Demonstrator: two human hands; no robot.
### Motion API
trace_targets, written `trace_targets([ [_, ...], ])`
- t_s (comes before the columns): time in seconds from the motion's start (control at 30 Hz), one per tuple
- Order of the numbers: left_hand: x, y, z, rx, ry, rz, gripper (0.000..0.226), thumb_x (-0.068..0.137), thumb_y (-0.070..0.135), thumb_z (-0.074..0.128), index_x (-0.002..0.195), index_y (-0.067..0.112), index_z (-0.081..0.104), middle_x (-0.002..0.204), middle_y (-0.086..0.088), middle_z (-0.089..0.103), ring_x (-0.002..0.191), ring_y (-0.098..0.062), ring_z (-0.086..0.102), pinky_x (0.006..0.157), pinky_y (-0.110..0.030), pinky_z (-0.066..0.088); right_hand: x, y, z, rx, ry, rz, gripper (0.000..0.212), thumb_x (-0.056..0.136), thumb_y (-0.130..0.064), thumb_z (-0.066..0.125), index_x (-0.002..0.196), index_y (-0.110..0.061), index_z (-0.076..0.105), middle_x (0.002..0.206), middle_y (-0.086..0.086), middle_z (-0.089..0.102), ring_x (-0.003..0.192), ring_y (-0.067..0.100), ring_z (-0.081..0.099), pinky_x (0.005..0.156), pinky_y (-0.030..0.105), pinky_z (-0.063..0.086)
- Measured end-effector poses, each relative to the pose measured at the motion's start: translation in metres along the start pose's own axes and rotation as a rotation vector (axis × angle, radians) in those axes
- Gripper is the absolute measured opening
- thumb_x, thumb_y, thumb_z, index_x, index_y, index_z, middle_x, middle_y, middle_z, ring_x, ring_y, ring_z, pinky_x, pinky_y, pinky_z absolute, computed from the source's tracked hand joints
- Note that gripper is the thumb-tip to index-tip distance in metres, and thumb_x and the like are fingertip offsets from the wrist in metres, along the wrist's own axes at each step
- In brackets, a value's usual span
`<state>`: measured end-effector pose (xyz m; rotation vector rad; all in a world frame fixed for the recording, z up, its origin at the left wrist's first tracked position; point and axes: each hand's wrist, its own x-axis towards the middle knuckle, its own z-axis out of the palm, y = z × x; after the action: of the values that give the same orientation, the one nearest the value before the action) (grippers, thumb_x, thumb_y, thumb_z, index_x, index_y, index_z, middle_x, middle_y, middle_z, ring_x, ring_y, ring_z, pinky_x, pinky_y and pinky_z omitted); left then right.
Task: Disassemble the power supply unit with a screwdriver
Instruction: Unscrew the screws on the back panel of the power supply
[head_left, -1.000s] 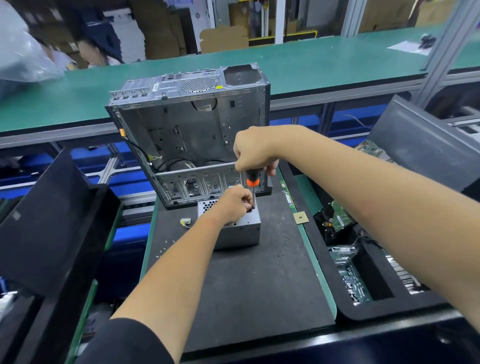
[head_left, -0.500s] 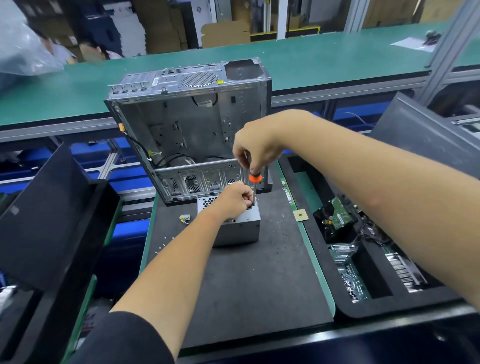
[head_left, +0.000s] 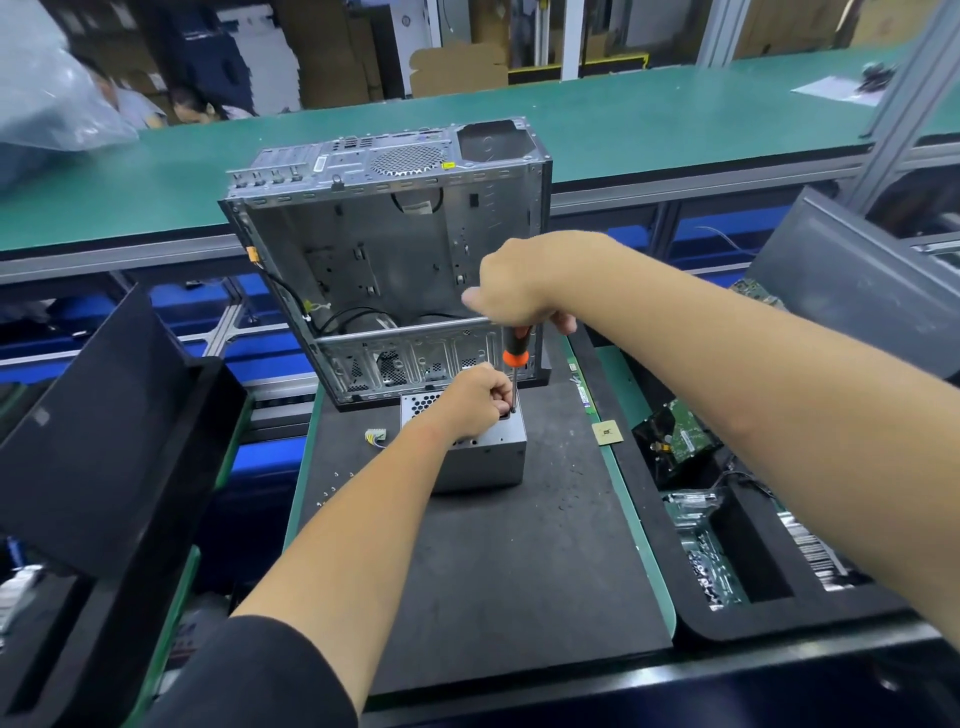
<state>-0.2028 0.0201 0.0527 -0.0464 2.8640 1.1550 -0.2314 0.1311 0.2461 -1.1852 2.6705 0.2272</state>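
Observation:
A small grey metal power supply unit (head_left: 483, 462) stands on the black mat (head_left: 498, 571), just in front of an open computer case (head_left: 384, 270). My left hand (head_left: 470, 397) rests on top of the unit with fingers curled at its upper right corner, near the screwdriver shaft. My right hand (head_left: 511, 283) grips the black and orange handle of a screwdriver (head_left: 515, 353) from above. The screwdriver stands upright, with its tip on the unit's top right corner. A small white connector (head_left: 375, 436) with coloured wires lies left of the unit.
Several loose screws (head_left: 332, 486) lie on the mat to the left. A small square chip (head_left: 607, 432) sits at the mat's right edge. A black tray (head_left: 727, 618) with circuit boards is at the right; black panels (head_left: 98, 441) lean at the left. A green conveyor (head_left: 623, 119) runs behind.
My right hand has risen a little and turned on the screwdriver handle, so more of the handle shows below it. My left hand has stayed on the unit.

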Motion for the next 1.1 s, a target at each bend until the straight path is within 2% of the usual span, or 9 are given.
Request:
trace_targets([
  [0.17,0.0,0.0,-0.001,-0.008,-0.013,-0.009,0.025,0.084,-0.012,0.053,0.071,0.009,0.054,0.089,-0.007,0.052,0.079,-0.02,0.051,0.075,-0.03,0.046,0.003,-0.004,-0.005,-0.032,-0.082,-0.037,0.028,0.093,-0.024,0.049,0.078,-0.006,0.064,0.054,0.008,0.066,0.048,0.02,0.06,0.052,0.023,0.044],
  [0.33,-0.001,0.002,0.0,-0.014,-0.006,-0.023,0.018,0.085,-0.012,0.049,0.08,0.001,0.06,0.086,-0.002,0.049,0.081,-0.02,0.05,0.074,-0.03,0.046,0.002,0.004,-0.012,0.071,-0.088,-0.123,0.016,0.085,-0.022,0.07,0.093,-0.009,0.072,0.071,0.0,0.072,0.066,0.013,0.069,0.057,0.024,0.045],
  [0.47,-0.001,0.003,-0.001,-0.039,-0.021,-0.038,0.016,0.085,-0.015,0.046,0.087,-0.01,0.061,0.092,-0.013,0.052,0.082,-0.024,0.05,0.07,-0.026,0.043,0.001,0.008,-0.011,0.219,-0.073,-0.164,0.015,0.078,-0.012,0.077,0.092,-0.016,0.074,0.083,0.0,0.072,0.062,0.01,0.069,0.051,0.016,0.048],
  [0.67,-0.004,0.006,-0.001,-0.018,-0.008,-0.025,0.02,0.086,-0.012,0.049,0.076,0.003,0.058,0.082,0.002,0.045,0.078,-0.018,0.047,0.069,-0.023,0.04,0.003,0.009,-0.006,0.289,-0.115,-0.079,0.009,0.083,-0.008,0.069,0.091,-0.011,0.069,0.086,0.011,0.07,0.056,0.021,0.067,0.053,0.027,0.058],
  [0.73,-0.003,0.006,-0.001,-0.006,-0.011,-0.012,0.024,0.085,-0.012,0.049,0.073,0.007,0.056,0.08,0.004,0.043,0.077,-0.017,0.046,0.066,-0.018,0.038,0.002,0.009,-0.005,0.269,-0.102,-0.016,0.032,0.089,-0.038,0.066,0.092,-0.007,0.063,0.08,0.014,0.072,0.055,0.026,0.071,0.053,0.032,0.058],
  [0.8,-0.003,0.006,-0.001,0.008,-0.016,-0.002,0.028,0.085,-0.012,0.049,0.069,0.01,0.053,0.08,0.004,0.043,0.076,-0.017,0.046,0.065,-0.016,0.038,0.002,0.007,-0.005,0.193,-0.081,0.074,0.059,0.095,-0.059,0.043,0.084,-0.003,0.057,0.054,0.012,0.068,0.046,0.026,0.068,0.057,0.031,0.054],
  [0.9,-0.002,0.003,0.0,-0.005,-0.019,-0.008,0.029,0.084,-0.013,0.048,0.068,0.01,0.054,0.084,0.0,0.045,0.077,-0.018,0.047,0.069,-0.022,0.04,0.006,0.004,-0.001,0.103,-0.021,0.077,0.05,0.104,-0.039,0.026,0.079,-0.003,0.051,0.033,0.006,0.054,0.045,0.027,0.061,0.065,0.032,0.052],
  [1.0,-0.002,0.002,0.0,-0.008,-0.015,0.0,0.019,0.084,-0.013,0.048,0.078,-0.001,0.061,0.089,-0.005,0.047,0.077,-0.019,0.048,0.069,-0.023,0.04,0.004,0.004,-0.004,0.11,-0.058,-0.005,0.039,0.098,-0.033,0.039,0.096,0.0,0.06,0.056,0.01,0.066,0.06,0.029,0.063,0.062,0.031,0.047],
  [1.1,0.001,0.0,0.0,0.0,-0.018,-0.018,0.022,0.085,-0.012,0.049,0.074,0.005,0.059,0.085,-0.001,0.047,0.078,-0.019,0.05,0.07,-0.025,0.043,0.0,0.009,-0.008,0.093,-0.089,-0.103,0.029,0.093,-0.029,0.056,0.105,-0.004,0.064,0.083,0.011,0.071,0.08,0.028,0.067,0.062,0.028,0.044],
])
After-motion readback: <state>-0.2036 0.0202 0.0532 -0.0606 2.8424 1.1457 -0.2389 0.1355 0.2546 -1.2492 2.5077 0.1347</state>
